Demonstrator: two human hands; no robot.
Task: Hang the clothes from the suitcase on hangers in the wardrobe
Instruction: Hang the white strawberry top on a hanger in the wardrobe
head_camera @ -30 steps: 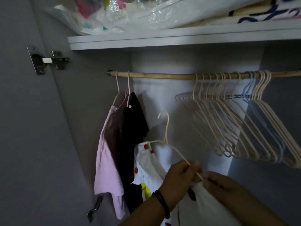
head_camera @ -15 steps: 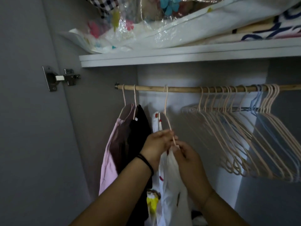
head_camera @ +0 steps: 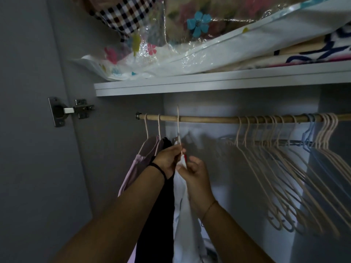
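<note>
A white printed garment (head_camera: 181, 205) hangs on a pale pink hanger (head_camera: 178, 128) whose hook sits over the wooden rail (head_camera: 209, 119). My left hand (head_camera: 168, 158) pinches the hanger's neck just under the hook. My right hand (head_camera: 195, 173) grips the garment's shoulder beside it. To the left on the same rail hang a pink garment (head_camera: 136, 164) and a black garment (head_camera: 161, 215), each on its own hanger. The suitcase is out of view.
Several empty pink hangers (head_camera: 281, 168) and a blue one (head_camera: 309, 133) crowd the rail's right half. A shelf (head_camera: 209, 83) above holds plastic-bagged bedding (head_camera: 190, 44). The open door with its hinge (head_camera: 70, 111) stands at the left.
The hanger with the white garment went from below the rail up onto it. Both hands rose with it and keep hold near the neck. The view tilted upward.
</note>
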